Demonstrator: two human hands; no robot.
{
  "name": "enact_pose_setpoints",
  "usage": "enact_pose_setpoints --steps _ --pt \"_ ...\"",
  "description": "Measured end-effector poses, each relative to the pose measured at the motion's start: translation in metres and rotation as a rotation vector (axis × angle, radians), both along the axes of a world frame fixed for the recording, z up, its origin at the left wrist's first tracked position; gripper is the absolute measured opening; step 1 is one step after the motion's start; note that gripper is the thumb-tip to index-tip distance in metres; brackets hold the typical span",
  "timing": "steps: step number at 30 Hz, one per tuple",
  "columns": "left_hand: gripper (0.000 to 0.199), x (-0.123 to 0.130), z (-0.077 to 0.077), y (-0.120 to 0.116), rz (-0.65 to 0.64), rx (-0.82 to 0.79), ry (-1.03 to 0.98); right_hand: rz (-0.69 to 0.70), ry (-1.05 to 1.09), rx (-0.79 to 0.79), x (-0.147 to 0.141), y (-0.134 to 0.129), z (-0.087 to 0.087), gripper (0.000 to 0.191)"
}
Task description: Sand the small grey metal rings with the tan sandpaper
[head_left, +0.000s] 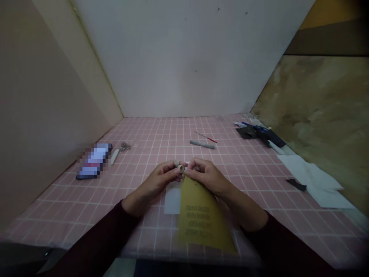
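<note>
My left hand (157, 179) is closed, its thumb and fingers pinching a small pale ring-shaped piece (181, 168). Just to its right, my right hand (209, 177) pinches the top corner of a yellow-brown sheet of sandpaper (201, 215), close against the ring. Printed lettering on the sheet's back faces me, and the sheet curves down toward the table's front edge. Partly under it and my left hand, a small white sheet of paper (172, 200) lies on the table. Exactly where sandpaper and ring touch is hidden by my fingertips.
On the pink checked tablecloth (155, 134), a phone (94, 161), a white strip (115, 157) and several small grey rings (125, 146) lie left. A grey marker (202, 144) and thin red-handled tool (206, 137) lie beyond my hands. Dark cloth (248, 133) and white papers (311, 177) are right.
</note>
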State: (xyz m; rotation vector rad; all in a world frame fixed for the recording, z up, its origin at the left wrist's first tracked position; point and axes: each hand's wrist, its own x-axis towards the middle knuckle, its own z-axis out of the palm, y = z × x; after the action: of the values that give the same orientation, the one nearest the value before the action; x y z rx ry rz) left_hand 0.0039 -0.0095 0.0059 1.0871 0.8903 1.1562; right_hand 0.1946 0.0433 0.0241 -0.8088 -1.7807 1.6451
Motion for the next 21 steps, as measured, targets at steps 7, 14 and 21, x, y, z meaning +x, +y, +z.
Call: enact_pose_setpoints --steps 7,14,21 --pt "0.027 0.0028 0.0010 -0.0022 -0.064 0.011 0.101 -0.072 -0.078 0.090 -0.0002 -0.0005 0.0016 0.023" --pt "0.022 0.0036 0.0010 -0.0005 -0.062 0.052 0.118 -0.101 -0.158 0.129 -0.0019 -0.0006 0.0007 0.019" --pt "0.023 0.0005 -0.0008 0.0003 -0.085 0.040 0.190 -0.054 -0.130 0.195 0.0010 0.0009 -0.0035 0.019"
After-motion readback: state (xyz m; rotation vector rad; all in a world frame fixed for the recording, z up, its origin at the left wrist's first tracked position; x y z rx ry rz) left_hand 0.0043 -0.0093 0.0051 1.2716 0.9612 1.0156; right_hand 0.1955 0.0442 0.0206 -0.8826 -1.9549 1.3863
